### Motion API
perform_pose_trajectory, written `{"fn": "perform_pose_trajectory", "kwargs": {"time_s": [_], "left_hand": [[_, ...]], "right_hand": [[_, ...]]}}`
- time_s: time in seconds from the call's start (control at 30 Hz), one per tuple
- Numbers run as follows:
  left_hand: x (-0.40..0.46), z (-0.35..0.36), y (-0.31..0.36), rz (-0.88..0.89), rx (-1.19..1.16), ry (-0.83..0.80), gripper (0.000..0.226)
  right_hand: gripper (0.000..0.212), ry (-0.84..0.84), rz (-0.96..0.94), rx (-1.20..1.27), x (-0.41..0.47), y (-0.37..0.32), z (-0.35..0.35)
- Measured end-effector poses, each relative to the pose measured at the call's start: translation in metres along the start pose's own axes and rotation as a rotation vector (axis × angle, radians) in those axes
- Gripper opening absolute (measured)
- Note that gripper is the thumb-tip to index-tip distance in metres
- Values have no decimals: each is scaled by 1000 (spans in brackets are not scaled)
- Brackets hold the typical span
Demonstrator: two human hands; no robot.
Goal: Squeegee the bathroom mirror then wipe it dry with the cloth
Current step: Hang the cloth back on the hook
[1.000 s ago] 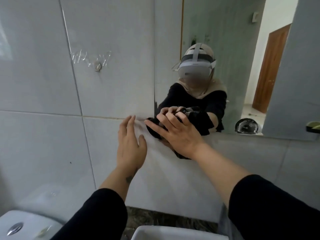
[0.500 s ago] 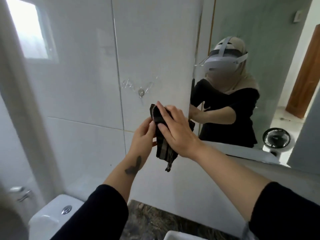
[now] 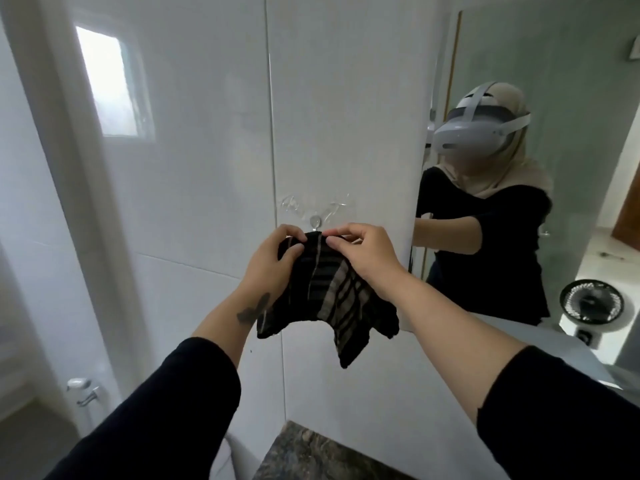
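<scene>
The cloth [image 3: 329,289], dark with pale stripes, hung spread between both hands directly below the clear wall hook [image 3: 315,221], its top edge just under the hook. The left hand [image 3: 272,263] pinched the cloth's upper left edge; the right hand [image 3: 363,252] gripped its upper right edge between thumb and fingers. The mirror [image 3: 554,64] stood to the right of the hook, apart from the cloth. The dark stone desk [image 3: 311,455] lay below the hook.
</scene>
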State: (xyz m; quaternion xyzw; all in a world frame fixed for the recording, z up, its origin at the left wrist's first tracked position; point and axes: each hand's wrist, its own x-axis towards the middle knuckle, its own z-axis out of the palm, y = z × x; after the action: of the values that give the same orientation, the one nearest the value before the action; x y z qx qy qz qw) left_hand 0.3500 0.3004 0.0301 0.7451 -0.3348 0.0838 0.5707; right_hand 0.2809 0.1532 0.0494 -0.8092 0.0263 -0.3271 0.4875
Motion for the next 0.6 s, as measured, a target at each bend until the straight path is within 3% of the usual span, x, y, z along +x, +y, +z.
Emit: {"fn": "perform_pose_trajectory", "kwargs": {"time_s": [0.1, 0.3, 0.4, 0.6], "left_hand": [[26, -2, -10, 80, 239, 83, 29], [58, 12, -29, 54, 420, 230, 34], [62, 20, -37, 57, 464, 271, 35], [50, 33, -43, 28, 536, 294, 42]], "right_hand": [[16, 80, -118, -227, 23, 2, 8], [23, 225, -233, -813, 58, 19, 29], [22, 296, -230, -863, 64, 25, 34], [25, 244, -325, -896, 46, 29, 37]]}}
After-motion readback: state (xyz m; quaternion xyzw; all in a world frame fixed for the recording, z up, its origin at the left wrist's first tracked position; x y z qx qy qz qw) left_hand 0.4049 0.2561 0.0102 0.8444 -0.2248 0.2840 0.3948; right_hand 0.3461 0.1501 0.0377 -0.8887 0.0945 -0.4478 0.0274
